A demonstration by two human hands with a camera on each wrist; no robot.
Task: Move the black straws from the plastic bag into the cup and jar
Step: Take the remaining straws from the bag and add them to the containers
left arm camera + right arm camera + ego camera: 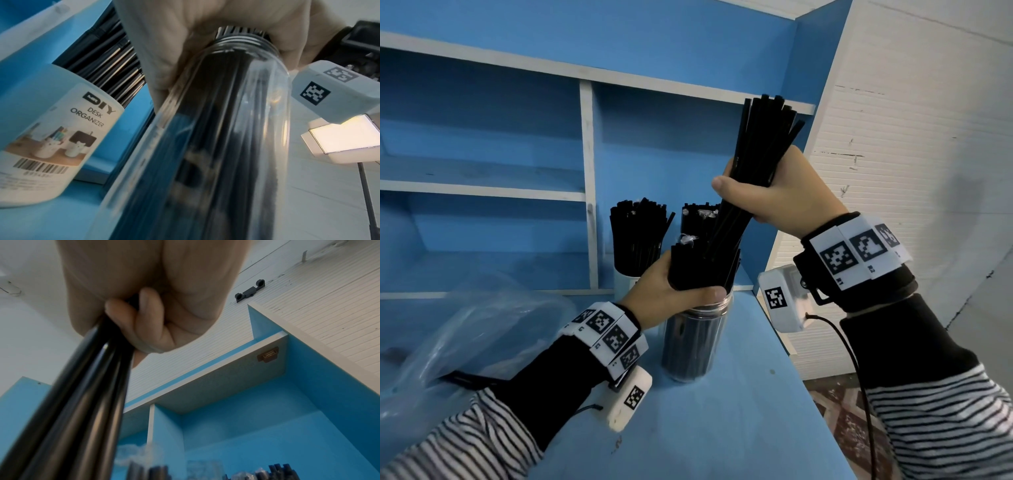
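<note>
A clear jar [697, 337] packed with black straws stands on the blue desk [722, 428]. My left hand [671, 291] grips the straws sticking out at the jar's mouth [242, 42]. My right hand [770, 192] holds a bundle of black straws [763, 144] tilted above the jar, its lower end among the jar's straws. The right wrist view shows my fingers [141, 321] curled round that bundle [82, 402]. A white cup [51, 138] full of black straws [637, 233] stands behind on the left. The plastic bag [465, 342] lies at the left.
Blue shelves with white edges [585, 192] rise behind the desk. Another container of black straws [698, 216] stands behind the jar. A white slatted wall [893, 137] is on the right. The desk's right edge [808, 394] drops off to the floor.
</note>
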